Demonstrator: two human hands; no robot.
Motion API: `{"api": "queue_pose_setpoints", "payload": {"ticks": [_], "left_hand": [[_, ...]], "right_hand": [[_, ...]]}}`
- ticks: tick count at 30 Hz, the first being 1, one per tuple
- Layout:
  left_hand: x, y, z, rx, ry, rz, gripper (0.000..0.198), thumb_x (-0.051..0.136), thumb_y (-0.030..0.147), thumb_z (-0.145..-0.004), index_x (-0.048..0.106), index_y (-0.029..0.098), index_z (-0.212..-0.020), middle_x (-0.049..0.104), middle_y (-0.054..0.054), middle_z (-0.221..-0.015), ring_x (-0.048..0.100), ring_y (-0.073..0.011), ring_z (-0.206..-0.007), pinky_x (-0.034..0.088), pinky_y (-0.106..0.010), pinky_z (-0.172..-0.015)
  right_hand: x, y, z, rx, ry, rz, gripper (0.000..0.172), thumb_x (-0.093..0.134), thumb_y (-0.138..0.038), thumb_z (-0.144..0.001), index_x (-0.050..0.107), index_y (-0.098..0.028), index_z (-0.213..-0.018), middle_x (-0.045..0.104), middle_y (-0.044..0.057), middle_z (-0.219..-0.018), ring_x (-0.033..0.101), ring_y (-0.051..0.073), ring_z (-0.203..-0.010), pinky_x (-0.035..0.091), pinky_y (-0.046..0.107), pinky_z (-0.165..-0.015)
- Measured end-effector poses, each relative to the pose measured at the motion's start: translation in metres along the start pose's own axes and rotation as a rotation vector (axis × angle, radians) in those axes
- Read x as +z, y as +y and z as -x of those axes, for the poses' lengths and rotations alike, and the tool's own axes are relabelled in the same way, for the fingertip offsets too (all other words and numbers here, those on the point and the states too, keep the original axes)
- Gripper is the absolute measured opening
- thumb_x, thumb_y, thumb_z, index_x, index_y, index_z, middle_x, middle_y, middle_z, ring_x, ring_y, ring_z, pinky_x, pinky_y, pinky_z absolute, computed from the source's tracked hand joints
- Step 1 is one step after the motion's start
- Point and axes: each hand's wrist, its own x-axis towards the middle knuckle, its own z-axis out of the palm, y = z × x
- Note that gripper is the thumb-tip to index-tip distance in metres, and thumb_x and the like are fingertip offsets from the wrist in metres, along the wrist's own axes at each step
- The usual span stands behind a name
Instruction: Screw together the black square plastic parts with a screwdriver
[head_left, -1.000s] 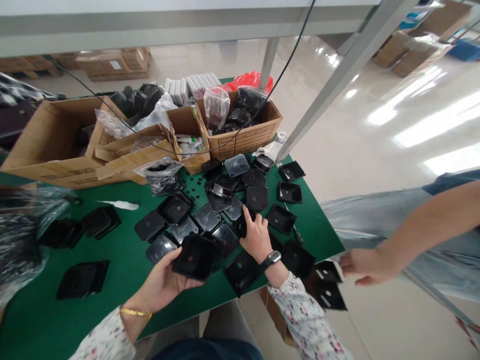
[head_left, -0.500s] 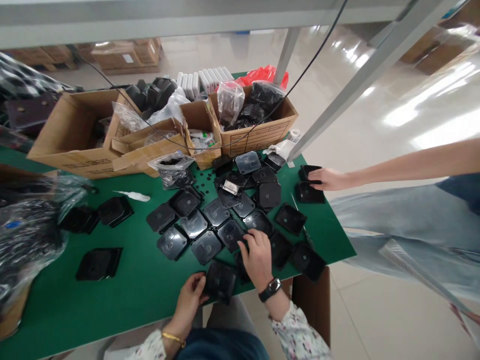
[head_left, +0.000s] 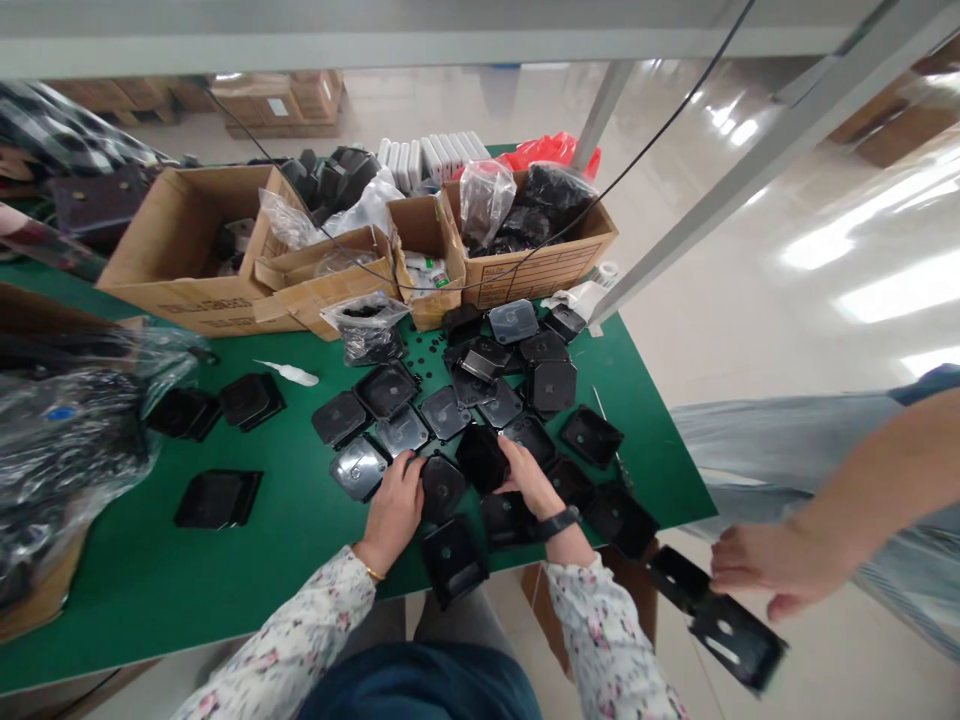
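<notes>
Black plastic case halves lie spread over the green table in front of me, several of them joined in open pairs. My left hand (head_left: 396, 508) has its curled fingers at the left edge of a dark case half (head_left: 442, 487). Just right of that, my right hand (head_left: 523, 478) grips a second black case half (head_left: 481, 458), which is tilted up from the table. Whether these two halves are joined I cannot tell. A hollow black case half (head_left: 454, 560) lies close to the table's front edge, below both hands.
Cardboard boxes (head_left: 180, 307) with bagged parts line the back. A bag of small black parts (head_left: 373, 340) and a white tool (head_left: 288, 373) lie nearer. At right, another person's hand (head_left: 772, 570) holds an open black case (head_left: 739, 640) beyond the table edge. A metal post (head_left: 720, 185) slants nearby.
My left hand moved up from the front case half to one higher on the table. My right hand lifted a case half. The other person's hand carried an open case off the table toward me.
</notes>
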Motion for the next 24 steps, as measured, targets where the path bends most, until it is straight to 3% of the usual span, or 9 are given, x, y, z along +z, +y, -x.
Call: {"api": "queue_pose_setpoints", "payload": {"ticks": [3, 6, 8, 10, 11, 14, 17, 20, 24], "left_hand": [[-0.006, 0.004, 0.002, 0.000, -0.028, -0.031, 0.037, 0.047, 0.030, -0.089, 0.048, 0.016, -0.123, 0.042, -0.016, -0.131, 0.047, -0.0320, -0.116, 0.043, -0.048, -0.097], [-0.002, 0.025, 0.006, -0.053, -0.075, -0.058, 0.051, 0.060, 0.036, -0.081, 0.046, 0.016, -0.125, 0.044, -0.017, -0.128, 0.046, -0.0350, -0.114, 0.044, -0.049, -0.093], [0.004, 0.038, 0.007, -0.113, -0.085, -0.025, 0.058, 0.065, 0.031, -0.076, 0.043, 0.015, -0.128, 0.044, -0.017, -0.128, 0.046, -0.0353, -0.114, 0.044, -0.049, -0.092], [0.009, 0.043, 0.006, -0.177, -0.078, 0.106, 0.059, 0.064, 0.024, -0.074, 0.044, 0.015, -0.128, 0.043, -0.017, -0.131, 0.044, -0.0352, -0.118, 0.040, -0.051, -0.097], [0.009, 0.042, 0.005, -0.212, -0.071, 0.216, 0.060, 0.064, 0.022, -0.072, 0.045, 0.015, -0.128, 0.042, -0.017, -0.133, 0.041, -0.0352, -0.121, 0.036, -0.052, -0.101], [0.003, 0.025, 0.002, -0.291, -0.081, 0.532, 0.057, 0.066, 0.026, -0.069, 0.052, 0.017, -0.124, 0.047, -0.013, -0.133, 0.041, -0.0319, -0.126, 0.030, -0.049, -0.108], [-0.004, -0.001, 0.005, -0.359, -0.141, 0.658, 0.034, 0.052, 0.038, -0.082, 0.063, 0.016, -0.106, 0.066, -0.009, -0.104, 0.062, -0.0249, -0.098, 0.049, -0.041, -0.090], [-0.006, -0.021, 0.015, -0.499, -0.122, 0.683, 0.047, 0.028, 0.042, -0.092, 0.064, 0.012, -0.087, 0.068, -0.008, -0.073, 0.066, -0.0213, -0.065, 0.055, -0.037, -0.063], [-0.010, -0.032, 0.033, -0.593, 0.049, 0.584, 0.041, 0.031, 0.042, -0.091, 0.059, 0.014, -0.100, 0.068, -0.012, -0.091, 0.066, -0.0248, -0.084, 0.055, -0.041, -0.072]], "right_hand": [[-0.011, -0.004, -0.020, 0.056, 0.025, 0.060, 0.051, 0.039, -0.054, -0.090, 0.063, -0.015, -0.066, 0.057, 0.007, -0.055, 0.062, 0.023, -0.059, 0.051, 0.035, -0.059], [-0.016, -0.017, -0.008, 0.062, 0.124, 0.127, 0.043, 0.047, -0.048, -0.088, 0.063, -0.015, -0.067, 0.061, 0.012, -0.065, 0.063, 0.028, -0.073, 0.049, 0.042, -0.073], [-0.012, -0.019, 0.027, -0.033, 0.260, 0.141, 0.035, 0.043, -0.042, -0.091, 0.065, -0.016, -0.080, 0.065, 0.015, -0.085, 0.062, 0.028, -0.089, 0.047, 0.044, -0.084], [0.004, -0.011, 0.077, -0.284, 0.454, 0.158, 0.030, 0.040, -0.035, -0.093, 0.065, -0.018, -0.092, 0.063, 0.014, -0.102, 0.057, 0.026, -0.102, 0.044, 0.044, -0.092], [0.015, -0.004, 0.102, -0.408, 0.472, 0.221, 0.024, 0.044, -0.032, -0.092, 0.064, -0.019, -0.097, 0.061, 0.014, -0.110, 0.054, 0.026, -0.109, 0.042, 0.046, -0.096], [0.054, 0.029, 0.158, -0.567, 0.132, 0.556, 0.026, 0.054, -0.029, -0.087, 0.061, -0.027, -0.113, 0.051, 0.006, -0.135, 0.042, 0.030, -0.125, 0.030, 0.054, -0.105], [0.082, 0.055, 0.165, -0.576, -0.046, 0.746, 0.040, 0.054, -0.036, -0.088, 0.052, -0.026, -0.127, 0.037, 0.004, -0.147, 0.032, 0.032, -0.133, 0.022, 0.059, -0.108], [0.094, 0.060, 0.145, -0.500, -0.020, 0.809, 0.044, 0.049, -0.041, -0.091, 0.047, -0.024, -0.133, 0.027, 0.004, -0.152, 0.025, 0.032, -0.137, 0.016, 0.063, -0.107], [0.095, 0.049, 0.123, -0.328, 0.138, 0.824, 0.042, 0.050, -0.045, -0.090, 0.055, -0.021, -0.125, 0.029, 0.009, -0.150, 0.026, 0.036, -0.135, 0.019, 0.066, -0.103]]}}
